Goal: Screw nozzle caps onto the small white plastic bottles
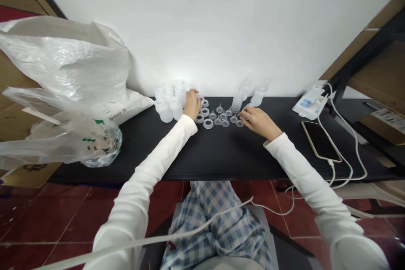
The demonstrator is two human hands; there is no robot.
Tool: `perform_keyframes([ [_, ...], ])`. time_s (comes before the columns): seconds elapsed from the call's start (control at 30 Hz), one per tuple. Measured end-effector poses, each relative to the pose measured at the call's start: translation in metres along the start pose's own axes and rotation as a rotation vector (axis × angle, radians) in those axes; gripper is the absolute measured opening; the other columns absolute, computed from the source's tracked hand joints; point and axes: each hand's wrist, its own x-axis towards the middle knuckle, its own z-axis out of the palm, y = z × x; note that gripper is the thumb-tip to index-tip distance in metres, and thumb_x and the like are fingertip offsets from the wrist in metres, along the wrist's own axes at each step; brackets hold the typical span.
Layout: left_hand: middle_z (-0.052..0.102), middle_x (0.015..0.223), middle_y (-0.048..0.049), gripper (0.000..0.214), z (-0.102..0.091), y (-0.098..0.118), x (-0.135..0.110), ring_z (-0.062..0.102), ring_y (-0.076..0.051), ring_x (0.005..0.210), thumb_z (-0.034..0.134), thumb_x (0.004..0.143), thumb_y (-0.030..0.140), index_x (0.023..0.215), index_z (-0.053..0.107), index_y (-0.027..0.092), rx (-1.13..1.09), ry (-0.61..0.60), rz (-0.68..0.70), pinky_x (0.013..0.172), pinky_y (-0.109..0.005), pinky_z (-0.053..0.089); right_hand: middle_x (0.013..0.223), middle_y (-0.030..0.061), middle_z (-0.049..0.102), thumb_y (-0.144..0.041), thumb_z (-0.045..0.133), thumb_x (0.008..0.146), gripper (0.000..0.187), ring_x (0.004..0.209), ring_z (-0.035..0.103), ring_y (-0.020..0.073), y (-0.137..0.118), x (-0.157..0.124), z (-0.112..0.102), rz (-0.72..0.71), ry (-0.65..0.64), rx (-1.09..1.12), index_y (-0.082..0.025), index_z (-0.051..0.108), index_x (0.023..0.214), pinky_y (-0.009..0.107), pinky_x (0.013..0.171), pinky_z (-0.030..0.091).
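On the black table stand several small clear plastic bottles near the wall. My left hand reaches among them with fingers curled round something I cannot make out. Several clear ring caps and small clear nozzle tips lie in rows between my hands. My right hand rests palm down at the right end of the rows, fingertips pinched on a small clear piece. Three more bottles stand behind it by the wall.
Large clear plastic bags fill the table's left end. At the right lie a phone with a white cable and a white box. A dark shelf stands right. A white cable crosses my lap.
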Motion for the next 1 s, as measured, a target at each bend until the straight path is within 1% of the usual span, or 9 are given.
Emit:
perform_keyframes([
  [0.07, 0.052, 0.115, -0.013, 0.022, 0.016, 0.004, 0.013, 0.06, -0.023, 0.096, 0.052, 0.088, 0.006, 0.105, 0.055, 0.019, 0.151, -0.06, 0.065, 0.096, -0.041, 0.046, 0.097, 0.0126, 0.065, -0.029, 0.038, 0.103, 0.033, 0.087, 0.06, 0.0249, 0.004, 0.001, -0.006, 0.022, 0.029, 0.0, -0.016, 0.068, 0.106, 0.037, 0.077, 0.042],
  [0.2, 0.053, 0.121, -0.0183, 0.023, 0.048, 0.008, 0.041, 0.061, -0.027, 0.1, 0.046, 0.092, 0.009, 0.112, 0.057, 0.016, 0.453, -0.287, 0.044, 0.095, -0.045, 0.046, 0.097, 0.0134, 0.065, -0.029, 0.038, 0.102, 0.033, 0.088, 0.059, 0.0262, 0.019, -0.002, -0.01, 0.104, 0.085, -0.001, -0.017, 0.069, 0.104, 0.039, 0.077, 0.041],
  [0.3, 0.057, 0.118, -0.021, 0.025, 0.063, 0.004, 0.056, 0.059, -0.031, 0.11, 0.051, 0.087, 0.007, 0.108, 0.063, 0.012, 0.541, -0.379, 0.03, 0.099, -0.045, 0.044, 0.098, 0.0138, 0.065, -0.031, 0.037, 0.102, 0.034, 0.091, 0.059, 0.0279, 0.036, -0.005, -0.008, 0.202, 0.157, -0.004, -0.018, 0.068, 0.105, 0.04, 0.078, 0.041],
  [0.47, 0.062, 0.115, -0.0192, 0.022, 0.069, -0.012, 0.064, 0.057, -0.031, 0.116, 0.059, 0.081, 0.009, 0.099, 0.071, 0.011, 0.617, -0.49, 0.013, 0.105, -0.041, 0.041, 0.105, 0.0167, 0.061, -0.031, 0.035, 0.099, 0.034, 0.101, 0.058, 0.0324, 0.081, 0.004, 0.013, 0.484, 0.343, 0.026, -0.018, 0.065, 0.108, 0.044, 0.085, 0.044],
  [0.57, 0.062, 0.117, -0.0201, 0.023, 0.068, -0.018, 0.065, 0.051, -0.035, 0.124, 0.061, 0.083, 0.017, 0.102, 0.072, 0.009, 0.654, -0.499, 0.008, 0.111, -0.044, 0.037, 0.116, 0.0188, 0.057, -0.034, 0.042, 0.096, 0.034, 0.11, 0.056, 0.0346, 0.106, 0.017, 0.031, 0.617, 0.381, 0.109, -0.017, 0.061, 0.117, 0.049, 0.09, 0.046],
  [0.67, 0.06, 0.123, -0.021, 0.033, 0.067, -0.02, 0.065, 0.049, -0.036, 0.127, 0.063, 0.085, 0.024, 0.114, 0.069, 0.008, 0.688, -0.493, 0.0, 0.111, -0.045, 0.037, 0.122, 0.0183, 0.054, -0.038, 0.046, 0.093, 0.035, 0.115, 0.054, 0.0343, 0.116, 0.03, 0.045, 0.695, 0.39, 0.217, -0.017, 0.056, 0.12, 0.052, 0.097, 0.045],
  [0.77, 0.057, 0.127, -0.0177, 0.041, 0.068, -0.022, 0.064, 0.053, -0.031, 0.123, 0.064, 0.084, 0.022, 0.124, 0.062, 0.012, 0.668, -0.497, 0.029, 0.108, -0.041, 0.041, 0.125, 0.0195, 0.051, -0.042, 0.046, 0.093, 0.038, 0.121, 0.051, 0.035, 0.113, 0.04, 0.051, 0.786, 0.445, 0.263, -0.016, 0.049, 0.121, 0.055, 0.103, 0.041],
  [0.87, 0.056, 0.122, -0.0126, 0.033, 0.069, -0.024, 0.064, 0.058, -0.024, 0.112, 0.063, 0.083, 0.014, 0.116, 0.064, 0.017, 0.585, -0.536, 0.09, 0.104, -0.036, 0.045, 0.134, 0.0227, 0.045, -0.048, 0.054, 0.087, 0.055, 0.127, 0.047, 0.0376, 0.111, 0.052, 0.054, 0.903, 0.409, 0.288, -0.015, 0.041, 0.129, 0.057, 0.104, 0.039],
  [1.0, 0.058, 0.108, -0.0081, 0.022, 0.07, -0.028, 0.071, 0.061, -0.018, 0.097, 0.063, 0.082, 0.008, 0.1, 0.07, 0.017, 0.539, -0.569, 0.103, 0.1, -0.031, 0.048, 0.137, 0.0262, 0.047, -0.045, 0.063, 0.082, 0.073, 0.128, 0.05, 0.0385, 0.115, 0.065, 0.061, 1.005, 0.185, 0.392, -0.012, 0.031, 0.138, 0.055, 0.104, 0.04],
])
